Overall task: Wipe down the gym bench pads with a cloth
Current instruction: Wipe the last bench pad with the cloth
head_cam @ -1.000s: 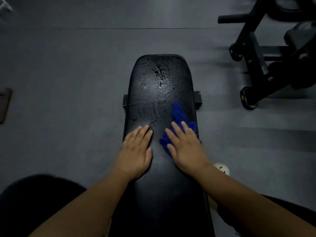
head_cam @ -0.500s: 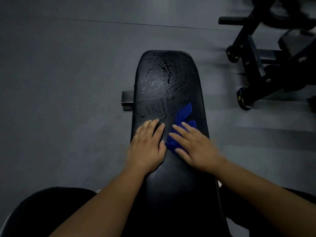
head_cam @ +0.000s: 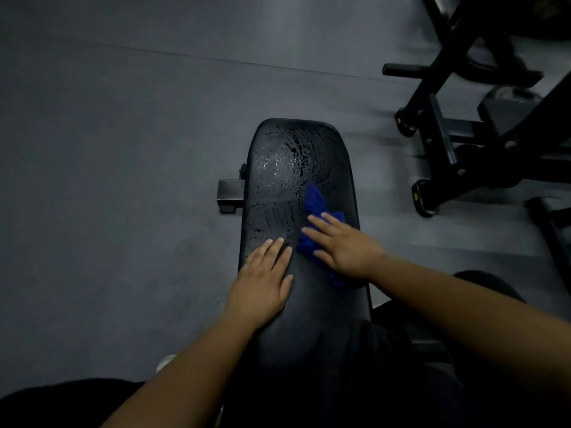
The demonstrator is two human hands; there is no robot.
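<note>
Two hands: both lie palm-down on the bench pad (head_cam: 324, 304); the left hand (head_cam: 261, 282) is flat on bare vinyl, fingers straight and close together, holding nothing; the right hand (head_cam: 347, 247) has its fingers spread and presses down on the cloth
Cloth: blue cloth (head_cam: 315, 200), all bunched up, sits on the right half of the pad about mid-length; most of it is under the right palm; one flap pokes out past the fingertips toward the far end, and a bit shows by the wrist at the pad's right edge
Far end of pad: covered in wet streaks (head_cam: 278, 163), curved swipe marks and little beads catching the light; looks to me like it's had a wet pass but isn't dry
Near end of pad: plain matte black from the hands back toward the person; too dark to say if it's wiped or untouched
Progress guess: mid-job imo; far half worked, near half and side edges probably left, maybe a drying pass too
Other pads: task says pads, plural; can't see any second pad on this bench
Around: grey floor (head_cam: 123, 149); black frame bracket (head_cam: 228, 196) sticking out left of the pad; another black machine (head_cam: 448, 143) upper right, well apart
</note>
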